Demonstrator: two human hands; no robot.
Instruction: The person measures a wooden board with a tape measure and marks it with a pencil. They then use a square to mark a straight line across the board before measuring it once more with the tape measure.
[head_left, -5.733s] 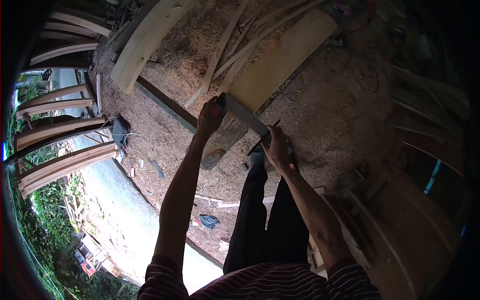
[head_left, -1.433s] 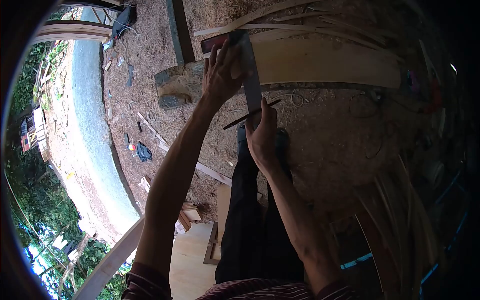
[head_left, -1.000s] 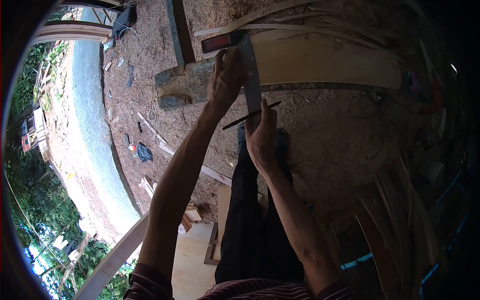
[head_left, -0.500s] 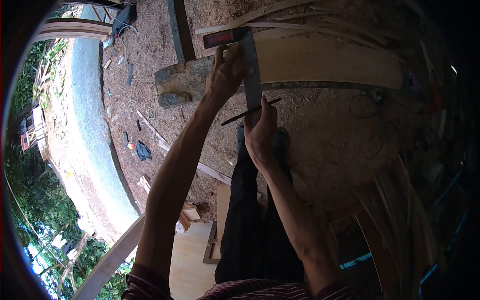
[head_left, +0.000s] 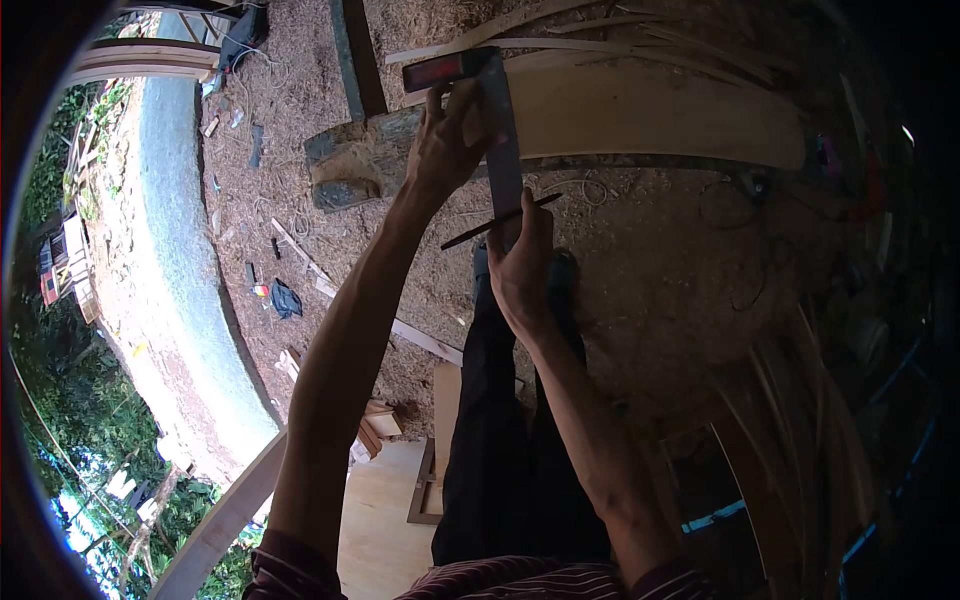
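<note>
My left hand (head_left: 450, 135) presses a metal try square (head_left: 503, 140) with a dark red stock (head_left: 440, 70) against a long pale wooden plank (head_left: 650, 110) lying across the sawdust floor. My right hand (head_left: 520, 265) grips a dark pencil (head_left: 500, 220) and also touches the lower end of the square's steel blade. The blade runs across the plank toward me. My dark trousers and shoes show below the hands.
A rough log block (head_left: 350, 165) supports the plank's left end beside a dark beam (head_left: 355, 60). Thin wood strips (head_left: 560, 40) lie behind the plank. Cables (head_left: 730, 190) trail on the sawdust at right. Offcuts and a light board (head_left: 385, 500) lie near my feet.
Since 5.7 s ago the view has swung so the plank lies level. Over the last second both hands and the square have edged slightly upward in the picture.
</note>
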